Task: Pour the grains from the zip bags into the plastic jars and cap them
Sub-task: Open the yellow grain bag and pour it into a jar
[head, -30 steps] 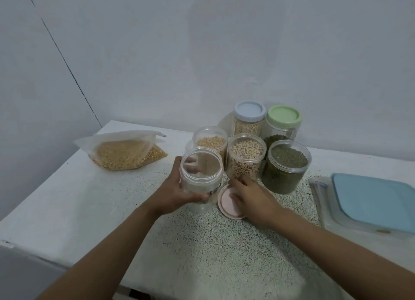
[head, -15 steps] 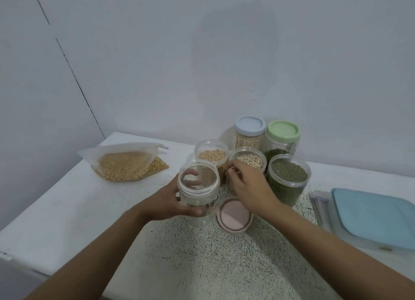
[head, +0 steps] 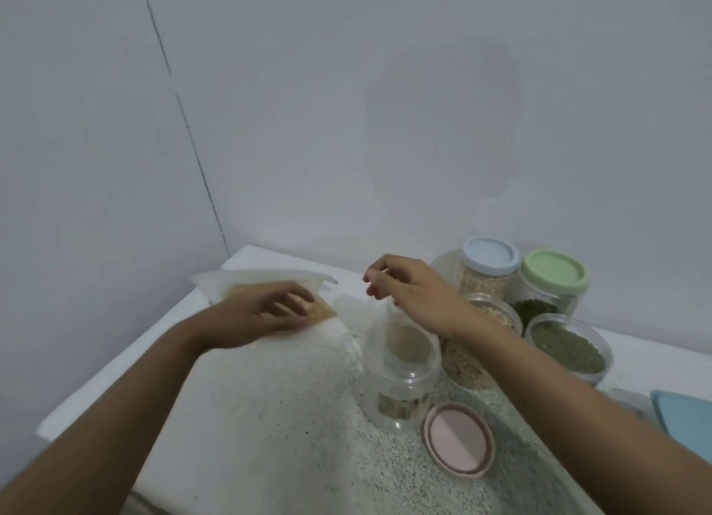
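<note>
A clear zip bag (head: 246, 283) of yellow grains lies on the white counter at the back left. My left hand (head: 269, 312) lies on its right corner, fingers on top and thumb at the lower edge, gripping it. An empty clear jar (head: 400, 376) stands uncapped at the middle, and its pink lid (head: 458, 439) lies flat just to its right. My right hand (head: 408, 291) hovers above and behind the empty jar, fingers loosely curled, holding nothing. Its fingertips are a short way right of the bag.
Behind my right arm stand a blue-lidded jar (head: 489, 268), a green-lidded jar (head: 553, 281), an open jar of beige grains (head: 497, 320) and an open jar of green grains (head: 568, 351). A blue-lidded flat container (head: 685, 418) sits at the right edge. The counter (head: 269, 418) ends at front left.
My left hand let go of the empty jar and moved left onto the zip bag. My right hand left the jars and rose toward the bag. The camera tilted up.
</note>
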